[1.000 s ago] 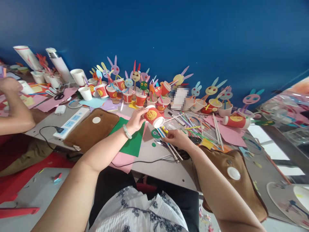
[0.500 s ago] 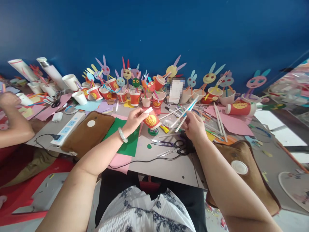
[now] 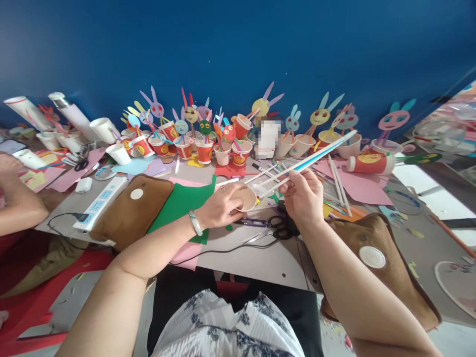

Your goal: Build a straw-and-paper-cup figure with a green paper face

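Note:
My left hand [image 3: 222, 207] is wrapped around a paper cup [image 3: 247, 199], its pale open mouth tilted toward the right. Long thin white sticks [image 3: 329, 150] and a blue strip [image 3: 307, 161] are pinched together in my right hand [image 3: 303, 196]. The sticks' lower ends come close to the cup's rim; whether they touch it I cannot tell. Below the hands lie purple-handled scissors [image 3: 253, 222] and black-handled scissors [image 3: 277, 225]. Green paper [image 3: 182, 206] lies under and beside my left wrist.
Rabbit figures in paper cups [image 3: 204, 148] line the wall. A brown cushion-like pad [image 3: 132, 208] and a power strip [image 3: 102, 201] are at left, another brown pad [image 3: 383, 277] at right. A black cord [image 3: 219, 249] crosses the front. Another person's arm [image 3: 22, 198] rests far left.
My left hand has turned the cup so its mouth faces right instead of its red printed side showing. My right hand has swung the sticks flatter, their far ends pointing further right.

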Tool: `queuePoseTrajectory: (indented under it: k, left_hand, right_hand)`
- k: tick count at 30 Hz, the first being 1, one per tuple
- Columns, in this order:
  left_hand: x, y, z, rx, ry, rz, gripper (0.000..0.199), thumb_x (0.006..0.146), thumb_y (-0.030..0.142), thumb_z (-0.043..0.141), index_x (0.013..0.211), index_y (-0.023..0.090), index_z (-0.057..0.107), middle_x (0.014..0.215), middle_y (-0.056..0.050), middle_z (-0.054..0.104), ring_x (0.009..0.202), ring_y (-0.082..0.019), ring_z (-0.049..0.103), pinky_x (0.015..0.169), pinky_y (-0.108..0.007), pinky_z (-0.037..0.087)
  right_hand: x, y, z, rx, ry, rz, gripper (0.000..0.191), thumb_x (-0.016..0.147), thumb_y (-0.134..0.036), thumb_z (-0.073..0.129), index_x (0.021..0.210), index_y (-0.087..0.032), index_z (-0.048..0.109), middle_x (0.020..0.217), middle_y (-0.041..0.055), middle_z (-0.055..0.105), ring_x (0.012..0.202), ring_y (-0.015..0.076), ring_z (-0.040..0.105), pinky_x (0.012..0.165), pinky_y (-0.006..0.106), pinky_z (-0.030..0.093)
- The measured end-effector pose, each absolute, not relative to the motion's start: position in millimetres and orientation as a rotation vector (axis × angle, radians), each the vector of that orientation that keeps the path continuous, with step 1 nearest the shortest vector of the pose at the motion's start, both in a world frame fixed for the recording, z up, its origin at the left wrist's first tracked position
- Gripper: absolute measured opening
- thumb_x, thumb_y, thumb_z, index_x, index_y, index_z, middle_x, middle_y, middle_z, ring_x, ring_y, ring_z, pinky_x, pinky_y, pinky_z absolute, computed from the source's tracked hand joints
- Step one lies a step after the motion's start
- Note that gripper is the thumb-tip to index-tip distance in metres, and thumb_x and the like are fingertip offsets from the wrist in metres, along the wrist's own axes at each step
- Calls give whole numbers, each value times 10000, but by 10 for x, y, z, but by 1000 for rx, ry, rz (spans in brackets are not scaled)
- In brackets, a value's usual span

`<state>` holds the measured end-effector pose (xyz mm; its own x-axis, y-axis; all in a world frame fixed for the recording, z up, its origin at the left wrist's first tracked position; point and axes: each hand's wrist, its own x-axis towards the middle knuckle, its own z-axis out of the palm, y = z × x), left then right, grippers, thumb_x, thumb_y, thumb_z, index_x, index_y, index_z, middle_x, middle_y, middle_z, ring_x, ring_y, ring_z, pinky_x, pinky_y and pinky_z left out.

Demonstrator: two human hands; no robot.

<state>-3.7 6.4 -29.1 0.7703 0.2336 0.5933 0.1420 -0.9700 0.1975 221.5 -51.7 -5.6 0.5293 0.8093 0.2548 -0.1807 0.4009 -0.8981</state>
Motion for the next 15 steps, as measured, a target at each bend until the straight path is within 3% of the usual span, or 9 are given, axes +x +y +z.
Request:
queuePoseTrajectory:
  k: [4,6,8,11,15]
  left_hand:
    - [-14,49,-344,2628,396,954,183,871,301,709,813,187,577,1496,-182,450,1437,-355,423,1142,-573,422]
    - [4,53,-390,2502,408,931,198,839,289,739,924,203,583,1524,-182,432,1466,-359,395,1166,-592,389]
    - [25,56,-440,2375,388,931,407,803,303,775,1136,219,557,1520,-190,442,1469,-360,401,1181,-602,364]
    - [59,50,-495,2215,387,936,835,740,387,838,1425,226,389,1500,-200,472,1443,-366,443,1198,-586,347]
    - [96,39,-504,2058,489,847,1107,668,440,892,1547,238,251,1514,-188,479,1418,-364,476,1185,-541,376]
  right_hand:
    - [2166,-557,-113,-959,-911,604,297,815,-449,785,836,-235,579,710,-41,681,488,79,550,488,217,454]
    - [2138,-585,-126,-978,-981,542,294,838,-466,771,848,-242,581,723,-32,692,516,95,577,527,239,484]
    - [2103,-621,-115,-1020,-1054,489,301,847,-493,758,853,-247,584,726,-16,705,528,115,597,536,261,501]
    - [2047,-679,-76,-1095,-1145,433,329,845,-533,746,839,-246,584,739,11,727,528,136,614,531,287,518]
    - [2008,-725,-72,-1116,-1212,409,315,859,-520,734,827,-239,594,759,26,738,538,141,627,552,295,528]
